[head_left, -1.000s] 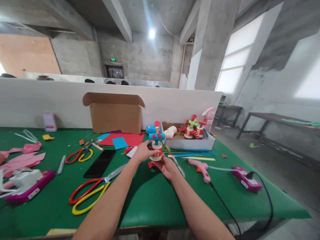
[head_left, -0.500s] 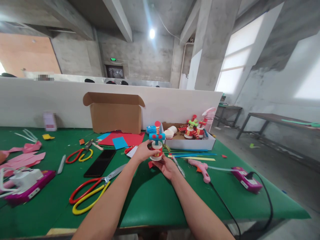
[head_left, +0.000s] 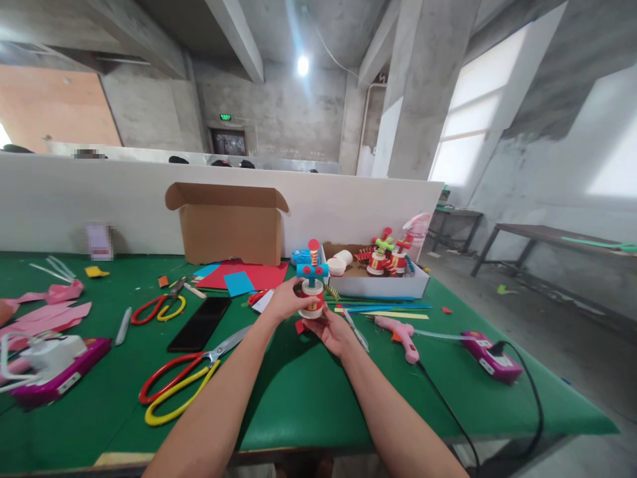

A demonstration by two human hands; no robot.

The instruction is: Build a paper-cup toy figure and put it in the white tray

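Observation:
Both hands hold a paper-cup figure (head_left: pixel 312 271) upright over the green table. It has a white cup with a red band, a blue rolled-paper crosspiece with red dots, and a folded-paper spring topped by a red disc. My left hand (head_left: pixel 284 300) wraps the cup's left side, thumb across its front. From below right, my right hand (head_left: pixel 332 330) supports the cup's base with its fingers. A folded yellow-green paper strip (head_left: pixel 331 292) sticks out beside the cup. Under the hands lies a small red paper piece (head_left: pixel 300 326).
A white box (head_left: pixel 378 287) behind holds similar figures and white cups. To the right lie a pink glue gun (head_left: pixel 401 335) with its cord and a purple power strip (head_left: pixel 492 358). Large scissors (head_left: pixel 194 372), a black phone (head_left: pixel 199 324) and coloured paper (head_left: pixel 259 277) lie left.

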